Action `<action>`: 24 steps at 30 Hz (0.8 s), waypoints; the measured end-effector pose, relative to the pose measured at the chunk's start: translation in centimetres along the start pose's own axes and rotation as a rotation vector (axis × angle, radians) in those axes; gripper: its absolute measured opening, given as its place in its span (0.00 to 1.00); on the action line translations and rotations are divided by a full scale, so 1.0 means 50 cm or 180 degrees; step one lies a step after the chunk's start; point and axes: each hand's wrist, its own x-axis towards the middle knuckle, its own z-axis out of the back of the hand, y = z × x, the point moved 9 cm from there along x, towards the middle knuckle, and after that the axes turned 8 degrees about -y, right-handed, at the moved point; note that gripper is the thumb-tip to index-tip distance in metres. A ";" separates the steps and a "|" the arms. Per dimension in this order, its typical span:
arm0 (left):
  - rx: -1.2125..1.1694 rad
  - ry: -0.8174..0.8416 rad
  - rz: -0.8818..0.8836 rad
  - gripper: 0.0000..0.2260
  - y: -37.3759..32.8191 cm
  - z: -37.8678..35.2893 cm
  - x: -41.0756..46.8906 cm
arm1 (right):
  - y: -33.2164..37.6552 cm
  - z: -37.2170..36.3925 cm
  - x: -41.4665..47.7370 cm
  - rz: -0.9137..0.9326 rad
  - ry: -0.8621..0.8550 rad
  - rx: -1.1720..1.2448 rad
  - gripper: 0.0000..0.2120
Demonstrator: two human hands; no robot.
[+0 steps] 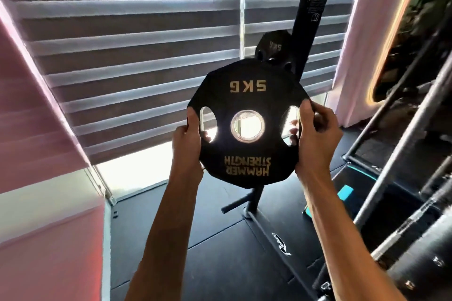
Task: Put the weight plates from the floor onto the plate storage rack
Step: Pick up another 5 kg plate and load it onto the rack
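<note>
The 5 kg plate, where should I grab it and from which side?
Grip the 5 kg plate at its two side cutouts, one hand from each side, as the left hand and right hand do; fingers hook through them, keeping it balanced.

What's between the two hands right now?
The 5 kg plate, upright: the left hand grips its left edge, the right hand its right. The head view shows nothing else between them.
</note>
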 end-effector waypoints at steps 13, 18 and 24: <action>-0.0176 0.0927 0.0129 0.29 0.006 -0.149 0.376 | -0.101 -0.215 0.081 0.0437 -0.0761 0.0002 0.10; -0.0156 0.1140 0.0124 0.25 0.020 -0.219 0.469 | -0.172 -0.272 0.144 0.0492 -0.0771 0.0129 0.08; -0.0122 0.1301 0.0200 0.27 0.029 -0.298 0.563 | -0.212 -0.317 0.200 0.0614 -0.0984 0.0030 0.12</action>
